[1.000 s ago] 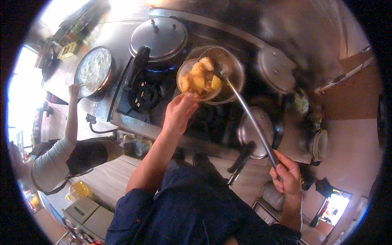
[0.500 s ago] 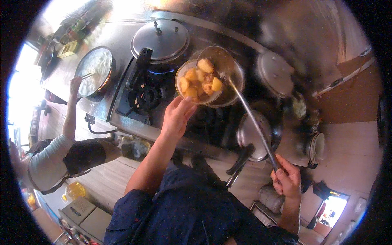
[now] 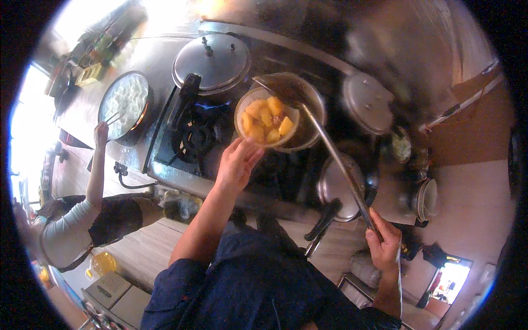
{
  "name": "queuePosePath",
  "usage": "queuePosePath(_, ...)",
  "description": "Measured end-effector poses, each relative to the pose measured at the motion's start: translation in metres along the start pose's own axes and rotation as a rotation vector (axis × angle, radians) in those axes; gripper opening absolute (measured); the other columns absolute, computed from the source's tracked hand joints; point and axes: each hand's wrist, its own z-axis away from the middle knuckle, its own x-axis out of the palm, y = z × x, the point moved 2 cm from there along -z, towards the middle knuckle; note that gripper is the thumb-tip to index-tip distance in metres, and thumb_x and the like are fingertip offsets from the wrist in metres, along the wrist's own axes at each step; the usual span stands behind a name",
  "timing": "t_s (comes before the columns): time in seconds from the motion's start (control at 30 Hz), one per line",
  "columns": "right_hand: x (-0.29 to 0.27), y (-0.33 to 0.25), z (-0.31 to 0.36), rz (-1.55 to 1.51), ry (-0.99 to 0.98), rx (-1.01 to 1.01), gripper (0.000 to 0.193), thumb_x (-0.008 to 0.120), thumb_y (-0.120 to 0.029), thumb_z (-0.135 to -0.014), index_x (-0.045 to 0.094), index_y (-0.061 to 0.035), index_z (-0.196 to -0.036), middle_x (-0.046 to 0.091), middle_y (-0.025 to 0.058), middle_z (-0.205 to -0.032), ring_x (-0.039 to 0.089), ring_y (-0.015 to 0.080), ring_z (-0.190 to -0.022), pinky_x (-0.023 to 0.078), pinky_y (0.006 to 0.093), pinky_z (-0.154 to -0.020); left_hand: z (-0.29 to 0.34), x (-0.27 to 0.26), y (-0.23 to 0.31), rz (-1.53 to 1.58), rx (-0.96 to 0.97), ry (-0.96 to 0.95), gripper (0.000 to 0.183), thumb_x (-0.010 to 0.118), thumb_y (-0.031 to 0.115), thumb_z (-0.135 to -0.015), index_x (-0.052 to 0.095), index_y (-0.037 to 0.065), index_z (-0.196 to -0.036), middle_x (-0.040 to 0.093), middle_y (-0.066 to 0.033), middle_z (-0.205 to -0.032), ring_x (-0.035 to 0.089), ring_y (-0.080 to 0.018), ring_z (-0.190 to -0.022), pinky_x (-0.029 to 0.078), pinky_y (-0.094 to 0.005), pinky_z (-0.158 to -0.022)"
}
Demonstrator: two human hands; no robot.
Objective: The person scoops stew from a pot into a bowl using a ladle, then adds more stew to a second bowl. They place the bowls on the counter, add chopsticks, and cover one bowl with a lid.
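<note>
My left hand point(image 3: 237, 165) has its fingers closed on the near rim of a clear round bowl point(image 3: 240, 130). Chunks of yellow potato point(image 3: 266, 113) and a few brown pieces lie in it. My right hand point(image 3: 384, 239) grips the far end of a ladle point(image 3: 336, 153) by its long metal handle. The ladle's scoop is tipped over the bowl's far right edge, and I cannot tell whether anything is left inside. Under and behind both sits a round pot point(image 3: 315, 104) on the stove, partly covered by the bowl and scoop.
A lidded pressure cooker point(image 3: 212, 61) stands at the back left over a blue flame, near an unused burner point(image 3: 193, 136). A second lidded pan point(image 3: 341, 187) is close on my right, with a loose lid point(image 3: 368, 102) beyond. At left, a co-worker's hand point(image 3: 101, 132) stirs a white-filled wok point(image 3: 127, 102).
The ladle's scoop has turned from facing the bowl to nearly edge-on, shifting slightly down. The bowl has moved a little toward me. My right hand keeps its grip on the handle.
</note>
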Motion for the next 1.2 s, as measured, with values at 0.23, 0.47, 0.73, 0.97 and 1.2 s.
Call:
queuePosePath(0.23,-0.002,0.001,0.007,-0.458,0.023,0.528,0.048,0.062,-0.015,-0.095,0.056,0.0009,-0.140,0.064,0.0013,-0.087,0.053,0.0090,-0.067,0.045,0.0256,-0.061,-0.024,-0.019,0.003,0.070,-0.023,0.045,0.036,0.063,0.024,-0.099,0.059,-0.002,-0.124,0.067,-0.0132,-0.117,0.068,-0.0218,-0.106,0.057,-0.0339,-0.095)
queuePosePath(0.47,0.018,0.049,-0.039,-0.221,-0.065,0.541,0.048,0.060,-0.012,-0.096,0.056,-0.0088,-0.144,0.065,0.0087,-0.084,0.058,0.0161,-0.067,0.048,0.0317,-0.063,-0.004,-0.082,0.036,-0.087,0.094,0.123,0.036,0.058,0.022,-0.101,0.056,-0.003,-0.126,0.067,-0.0132,-0.121,0.066,-0.0221,-0.109,0.053,-0.0367,-0.098)
queuePosePath(0.73,0.071,0.121,-0.131,0.161,-0.119,0.169,0.047,0.060,-0.012,-0.096,0.056,-0.0127,-0.143,0.069,0.0249,-0.102,0.067,0.0424,-0.089,0.054,0.0491,-0.081,0.048,-0.138,0.042,-0.454,0.208,0.197,0.039,0.057,0.027,-0.101,0.055,-0.004,-0.125,0.064,-0.0163,-0.124,0.065,-0.0270,-0.110,0.054,-0.0382,-0.097)
queuePosePath(0.97,0.055,0.131,-0.176,0.004,-0.386,0.387,0.049,0.057,-0.014,-0.098,0.051,-0.0107,-0.147,0.066,0.0133,-0.075,0.063,0.0238,-0.061,0.053,0.0411,-0.056,0.077,-0.148,0.031,-0.128,0.063,0.239,0.053,0.060,0.027,-0.097,0.047,-0.007,-0.135,0.058,-0.0177,-0.132,0.061,-0.0268,-0.120,0.051,-0.0392,-0.103)
queuePosePath(1.2,0.072,0.119,-0.172,-0.872,-0.469,0.941,0.044,0.053,-0.018,-0.103,0.049,-0.0115,-0.146,0.057,0.0011,-0.075,0.042,0.0046,-0.047,0.031,0.0208,-0.035,0.079,-0.141,0.019,0.003,0.042,0.233,0.041,0.061,0.026,-0.099,0.054,-0.002,-0.128,0.064,-0.0139,-0.129,0.063,-0.0299,-0.117,0.053,-0.0460,-0.100)
